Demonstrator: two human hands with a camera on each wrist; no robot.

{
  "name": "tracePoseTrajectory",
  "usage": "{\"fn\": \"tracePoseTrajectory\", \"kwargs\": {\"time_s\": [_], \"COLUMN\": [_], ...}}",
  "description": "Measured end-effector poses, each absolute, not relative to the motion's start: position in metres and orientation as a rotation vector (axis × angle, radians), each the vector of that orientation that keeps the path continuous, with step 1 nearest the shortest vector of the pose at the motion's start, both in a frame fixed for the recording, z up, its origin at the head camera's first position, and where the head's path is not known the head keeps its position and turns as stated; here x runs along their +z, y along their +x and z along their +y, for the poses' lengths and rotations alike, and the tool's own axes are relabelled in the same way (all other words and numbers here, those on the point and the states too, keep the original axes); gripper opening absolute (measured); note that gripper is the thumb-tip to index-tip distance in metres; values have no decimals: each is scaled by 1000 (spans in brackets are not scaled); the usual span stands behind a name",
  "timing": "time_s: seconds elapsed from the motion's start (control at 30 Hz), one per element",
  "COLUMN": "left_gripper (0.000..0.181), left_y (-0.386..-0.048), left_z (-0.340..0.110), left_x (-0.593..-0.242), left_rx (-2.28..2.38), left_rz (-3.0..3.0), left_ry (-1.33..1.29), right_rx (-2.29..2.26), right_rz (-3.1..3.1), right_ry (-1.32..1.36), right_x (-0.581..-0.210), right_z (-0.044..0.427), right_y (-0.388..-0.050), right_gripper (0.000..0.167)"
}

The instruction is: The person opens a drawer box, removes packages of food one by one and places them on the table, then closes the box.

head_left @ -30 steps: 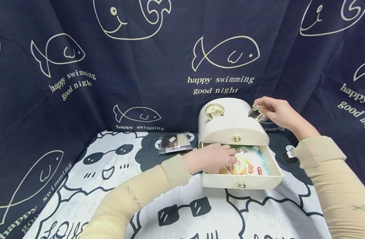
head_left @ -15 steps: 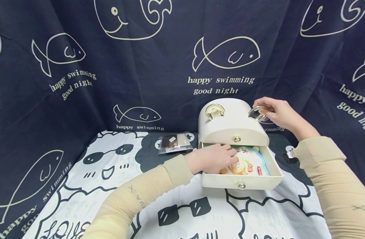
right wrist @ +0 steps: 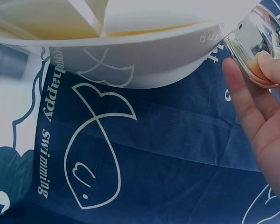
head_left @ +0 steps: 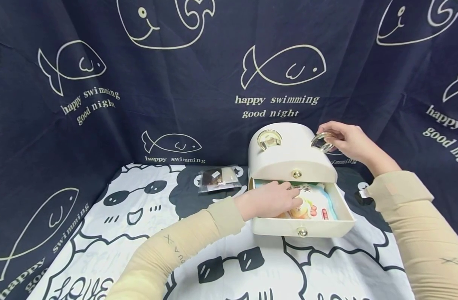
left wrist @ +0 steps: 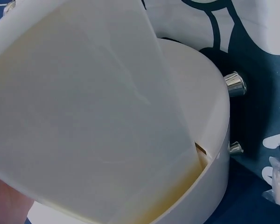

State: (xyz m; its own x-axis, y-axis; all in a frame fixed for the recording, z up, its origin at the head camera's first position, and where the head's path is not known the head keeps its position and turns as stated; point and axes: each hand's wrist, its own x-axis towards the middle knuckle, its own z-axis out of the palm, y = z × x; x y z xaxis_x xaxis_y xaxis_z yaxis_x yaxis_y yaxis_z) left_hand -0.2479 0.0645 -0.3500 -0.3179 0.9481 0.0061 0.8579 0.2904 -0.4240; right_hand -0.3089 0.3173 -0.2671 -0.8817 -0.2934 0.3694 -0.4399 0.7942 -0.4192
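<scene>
A white rounded storage box (head_left: 290,154) stands at the back right, its lower drawer (head_left: 337,229) pulled out. In the drawer lies a printed food packet (head_left: 315,200) with Chinese characters and a blue edge. My left hand (head_left: 270,200) reaches over the drawer's left side, fingers resting on the packet; they partly cover it. My right hand (head_left: 345,137) pinches the right gold ear-shaped piece (head_left: 322,141) on top of the box. The right wrist view shows the thumb and fingers on this shiny piece (right wrist: 256,42). Only a bit of the left hand (left wrist: 9,200) shows in the left wrist view.
Left of the box lies a clear packet (head_left: 219,179) with brown and cream contents. Another gold ear (head_left: 269,139) stands on the box's left. A small dark object (head_left: 365,199) lies near the right sleeve. A navy fish-print cloth (head_left: 198,91) hangs behind.
My left hand has shifted slightly right over the drawer, and more of the packet's blue edge shows at the drawer's back left. My right hand stays on the gold ear.
</scene>
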Motion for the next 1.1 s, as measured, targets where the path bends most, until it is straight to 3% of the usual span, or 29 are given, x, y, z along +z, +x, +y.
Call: {"fn": "tracePoseTrajectory", "kwargs": {"time_s": [1.1], "left_gripper": [26], "left_y": [-243], "left_z": [66], "left_x": [-348], "left_rx": [445], "left_rz": [-2219], "left_ry": [-1609], "right_rx": [735], "right_rz": [-2674], "right_ry": [582], "right_x": [-268], "right_z": [317], "right_y": [-309], "right_gripper": [29]}}
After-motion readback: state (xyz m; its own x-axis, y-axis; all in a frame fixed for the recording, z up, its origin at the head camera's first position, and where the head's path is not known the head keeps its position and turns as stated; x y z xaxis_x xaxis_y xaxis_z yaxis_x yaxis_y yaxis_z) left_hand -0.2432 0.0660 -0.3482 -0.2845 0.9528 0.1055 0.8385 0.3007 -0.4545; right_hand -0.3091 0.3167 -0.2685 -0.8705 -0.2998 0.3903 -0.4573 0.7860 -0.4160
